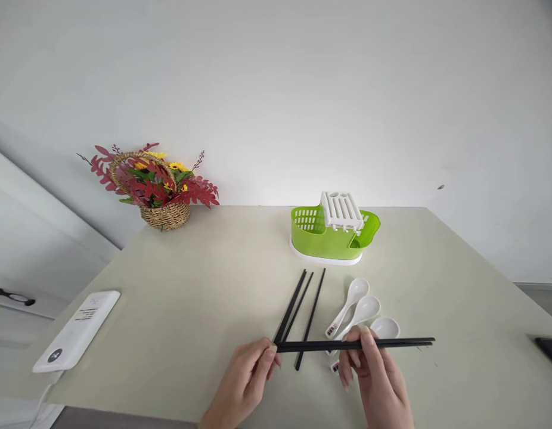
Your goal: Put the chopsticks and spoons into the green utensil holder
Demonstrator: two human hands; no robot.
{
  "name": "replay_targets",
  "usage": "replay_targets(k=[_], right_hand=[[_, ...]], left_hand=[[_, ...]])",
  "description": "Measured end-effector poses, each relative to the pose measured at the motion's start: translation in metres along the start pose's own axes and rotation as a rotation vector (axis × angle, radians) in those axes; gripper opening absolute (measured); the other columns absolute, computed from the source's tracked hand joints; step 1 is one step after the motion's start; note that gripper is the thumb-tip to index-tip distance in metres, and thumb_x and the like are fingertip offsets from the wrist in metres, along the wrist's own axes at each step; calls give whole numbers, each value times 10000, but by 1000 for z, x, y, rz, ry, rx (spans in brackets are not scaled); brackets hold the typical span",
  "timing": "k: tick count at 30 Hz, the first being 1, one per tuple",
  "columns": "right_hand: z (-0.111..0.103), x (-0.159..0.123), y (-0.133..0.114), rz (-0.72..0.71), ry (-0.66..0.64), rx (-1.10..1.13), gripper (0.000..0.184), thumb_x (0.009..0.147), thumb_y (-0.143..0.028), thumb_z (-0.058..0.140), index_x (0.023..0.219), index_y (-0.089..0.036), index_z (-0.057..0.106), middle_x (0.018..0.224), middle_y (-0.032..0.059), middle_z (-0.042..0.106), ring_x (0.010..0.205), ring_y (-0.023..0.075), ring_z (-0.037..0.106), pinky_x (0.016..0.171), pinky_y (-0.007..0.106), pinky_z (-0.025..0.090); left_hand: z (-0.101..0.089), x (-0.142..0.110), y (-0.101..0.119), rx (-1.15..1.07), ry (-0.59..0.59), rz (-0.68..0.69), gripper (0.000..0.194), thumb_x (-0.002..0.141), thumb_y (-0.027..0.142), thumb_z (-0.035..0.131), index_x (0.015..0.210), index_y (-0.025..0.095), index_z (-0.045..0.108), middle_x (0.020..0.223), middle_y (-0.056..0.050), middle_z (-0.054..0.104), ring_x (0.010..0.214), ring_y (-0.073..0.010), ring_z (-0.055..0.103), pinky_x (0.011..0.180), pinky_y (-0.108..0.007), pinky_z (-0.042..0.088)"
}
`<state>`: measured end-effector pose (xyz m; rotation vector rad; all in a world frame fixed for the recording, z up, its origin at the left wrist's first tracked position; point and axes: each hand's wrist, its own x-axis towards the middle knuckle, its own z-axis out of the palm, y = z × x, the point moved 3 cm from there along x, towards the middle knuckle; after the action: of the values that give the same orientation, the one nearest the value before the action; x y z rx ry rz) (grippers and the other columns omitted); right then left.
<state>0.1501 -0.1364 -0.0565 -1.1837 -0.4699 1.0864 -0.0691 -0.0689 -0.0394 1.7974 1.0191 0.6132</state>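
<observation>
A pair of black chopsticks lies level across both hands, above the table's near part. My left hand pinches their left end between thumb and fingers. Further right, my right hand grips the same pair past its middle. Several more black chopsticks rest on the table just beyond, partly hidden behind the held pair. Three white spoons with labelled handles lie beyond my right hand, which covers part of them. A green cutlery holder with a white slotted top stands behind the spoons.
At the back left is a wicker basket of red and yellow flowers. A white power bank with a cable lies on the left edge of the table. A dark object sits at the right edge. The wall rises behind.
</observation>
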Motion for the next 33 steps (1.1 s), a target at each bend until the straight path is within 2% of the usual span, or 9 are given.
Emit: replay_targets(k=[10,16,21,24,33], right_hand=[[2,-2,4,-12,-5,19,460,961,-638,584,908,-191,679,675,-30,433,561,128,465,560,284,423],[0,-2,3,-2,-18,18,453,975,-626,569,913,-192,685,650,-33,413,574,140,454,591,296,439],[0,-2,2,-10,-6,58,446,941,-626,619,890,-190,697,670,-39,405,540,122,451,571,298,465],[0,-2,1,-9,-2,86,432,936,-613,636,878,-189,700,664,-43,398,528,114,452,541,286,451],[0,-5,5,-17,-33,122,407,978,-564,609,880,-184,717,681,-37,398,549,109,450,543,277,429]], left_hand=[[0,-1,1,10,12,23,464,1080,458,347,754,201,553,662,3,534,600,-132,515,611,-247,404],[0,1,0,-6,-22,2,482,1068,487,378,760,196,606,584,24,483,508,-116,393,523,-247,323],[-1,1,2,-56,6,-18,532,1082,506,292,741,200,562,635,-1,533,587,-136,491,590,-250,383],[-2,-1,2,-78,21,-18,535,1084,509,265,732,204,527,643,-4,533,601,-139,484,592,-253,375],[1,-4,2,-130,-76,-13,502,1038,569,403,793,186,616,622,17,454,547,-119,379,518,-251,262]])
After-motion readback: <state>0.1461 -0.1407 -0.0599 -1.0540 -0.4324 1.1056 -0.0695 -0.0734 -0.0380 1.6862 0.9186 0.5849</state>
